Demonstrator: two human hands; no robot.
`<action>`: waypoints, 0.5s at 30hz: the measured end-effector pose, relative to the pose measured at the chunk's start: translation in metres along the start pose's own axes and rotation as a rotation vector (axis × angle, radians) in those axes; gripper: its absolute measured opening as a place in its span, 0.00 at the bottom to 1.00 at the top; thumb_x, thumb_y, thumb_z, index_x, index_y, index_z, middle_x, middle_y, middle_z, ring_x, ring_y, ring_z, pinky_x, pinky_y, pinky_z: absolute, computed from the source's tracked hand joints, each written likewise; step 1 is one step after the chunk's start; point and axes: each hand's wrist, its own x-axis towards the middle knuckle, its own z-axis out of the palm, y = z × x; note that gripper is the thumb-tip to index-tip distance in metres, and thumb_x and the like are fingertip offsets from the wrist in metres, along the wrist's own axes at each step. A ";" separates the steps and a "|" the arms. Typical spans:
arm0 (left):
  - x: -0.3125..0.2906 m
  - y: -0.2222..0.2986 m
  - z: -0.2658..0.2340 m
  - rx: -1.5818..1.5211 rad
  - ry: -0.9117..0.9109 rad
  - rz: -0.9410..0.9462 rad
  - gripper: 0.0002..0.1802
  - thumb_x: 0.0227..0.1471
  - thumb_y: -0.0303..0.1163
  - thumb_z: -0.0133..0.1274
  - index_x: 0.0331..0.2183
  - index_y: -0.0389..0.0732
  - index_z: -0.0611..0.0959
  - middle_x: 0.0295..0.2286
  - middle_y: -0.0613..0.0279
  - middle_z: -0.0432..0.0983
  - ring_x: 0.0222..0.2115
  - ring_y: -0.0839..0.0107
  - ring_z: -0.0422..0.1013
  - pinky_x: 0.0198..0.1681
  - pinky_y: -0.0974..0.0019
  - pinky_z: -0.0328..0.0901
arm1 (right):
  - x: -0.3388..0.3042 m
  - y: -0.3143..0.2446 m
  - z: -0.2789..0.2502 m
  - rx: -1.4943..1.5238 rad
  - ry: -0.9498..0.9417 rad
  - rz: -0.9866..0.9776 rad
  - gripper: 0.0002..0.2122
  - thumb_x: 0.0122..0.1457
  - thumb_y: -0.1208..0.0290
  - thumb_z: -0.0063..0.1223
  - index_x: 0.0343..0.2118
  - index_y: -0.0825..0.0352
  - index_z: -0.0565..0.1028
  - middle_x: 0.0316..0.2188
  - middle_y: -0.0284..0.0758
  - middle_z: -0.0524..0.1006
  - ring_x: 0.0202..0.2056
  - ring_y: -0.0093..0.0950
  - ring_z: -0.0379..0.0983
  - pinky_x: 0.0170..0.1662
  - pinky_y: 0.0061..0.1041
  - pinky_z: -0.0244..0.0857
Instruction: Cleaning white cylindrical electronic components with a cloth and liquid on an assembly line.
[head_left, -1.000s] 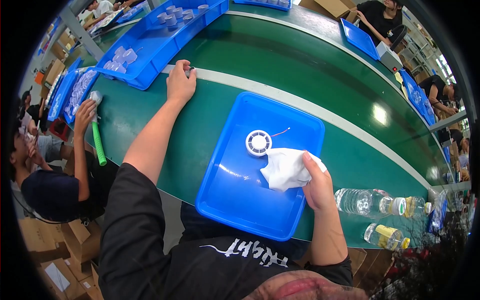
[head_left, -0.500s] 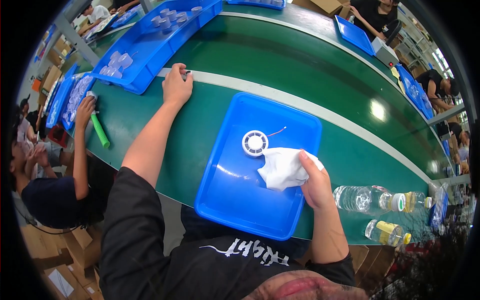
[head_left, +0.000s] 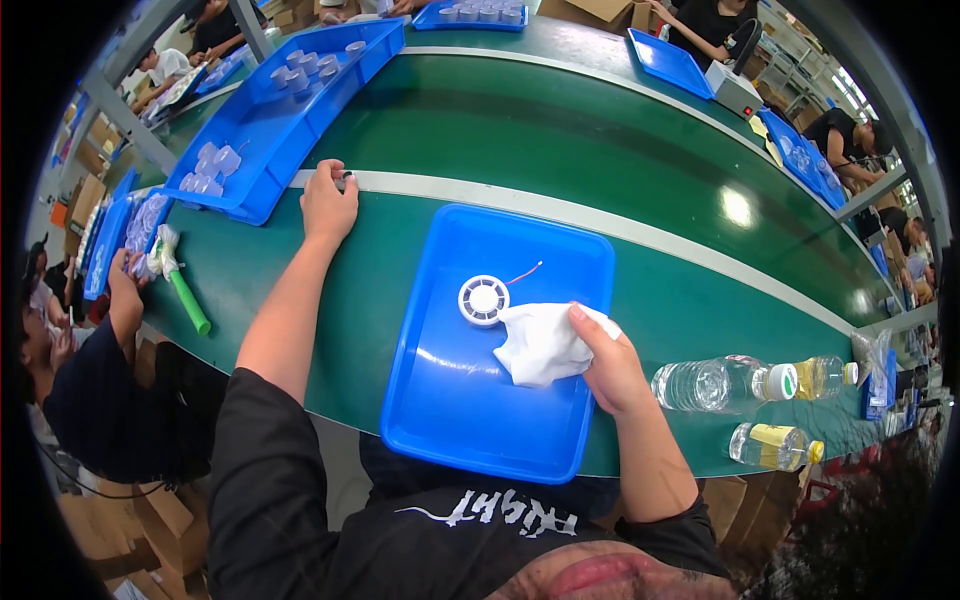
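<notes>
My right hand (head_left: 614, 366) grips a white cloth (head_left: 545, 343), thumb on top, over the right part of a blue tray (head_left: 408, 395). Beside the cloth's left edge, a round white fan-like part (head_left: 484, 300) with dark slots lies in the tray. A thin red wire runs from it to the upper right. My left hand (head_left: 330, 208) rests at the pale rail beyond the tray, to its upper left. Its fingers are curled and a small dark thing shows at the fingertips, too small to name.
A long blue bin (head_left: 262, 175) with translucent cups stands at the far left. Near it lies a green-handled tool (head_left: 188, 300), beside a co-worker's hand (head_left: 125, 272). Clear bottles, including a large one (head_left: 715, 385), lie on the right. A pale rail (head_left: 500, 193) crosses the green bench.
The whole view has shifted slightly. The co-worker's hand has left the green-handled tool, which now lies on the bench. My hands hold much the same positions relative to the tray and rail.
</notes>
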 end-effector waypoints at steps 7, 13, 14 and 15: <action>-0.002 0.004 -0.002 -0.033 -0.034 -0.016 0.16 0.54 0.36 0.52 0.44 0.42 0.73 0.40 0.60 0.75 0.44 0.60 0.69 0.49 0.55 0.60 | 0.000 0.001 0.000 0.008 0.016 0.001 0.17 0.65 0.58 0.45 0.43 0.68 0.75 0.38 0.33 0.78 0.40 0.22 0.73 0.46 0.22 0.65; -0.001 0.004 -0.003 -0.032 0.005 0.000 0.16 0.54 0.36 0.52 0.44 0.42 0.74 0.39 0.60 0.75 0.43 0.60 0.69 0.48 0.55 0.60 | 0.000 -0.001 0.001 0.002 0.008 -0.008 0.17 0.65 0.58 0.45 0.44 0.68 0.75 0.38 0.33 0.78 0.40 0.22 0.74 0.46 0.22 0.65; -0.001 0.003 -0.002 -0.041 0.012 0.007 0.16 0.54 0.36 0.52 0.44 0.42 0.74 0.39 0.60 0.75 0.43 0.60 0.69 0.48 0.55 0.60 | 0.001 -0.001 0.001 0.002 0.006 -0.009 0.17 0.65 0.58 0.45 0.44 0.68 0.75 0.38 0.33 0.78 0.40 0.22 0.74 0.46 0.22 0.65; 0.000 0.001 -0.002 -0.050 0.019 0.013 0.16 0.54 0.36 0.52 0.44 0.42 0.74 0.39 0.60 0.75 0.43 0.60 0.69 0.48 0.55 0.60 | 0.001 -0.001 0.001 0.002 -0.007 -0.012 0.17 0.65 0.58 0.45 0.44 0.68 0.75 0.38 0.33 0.78 0.40 0.22 0.74 0.46 0.22 0.65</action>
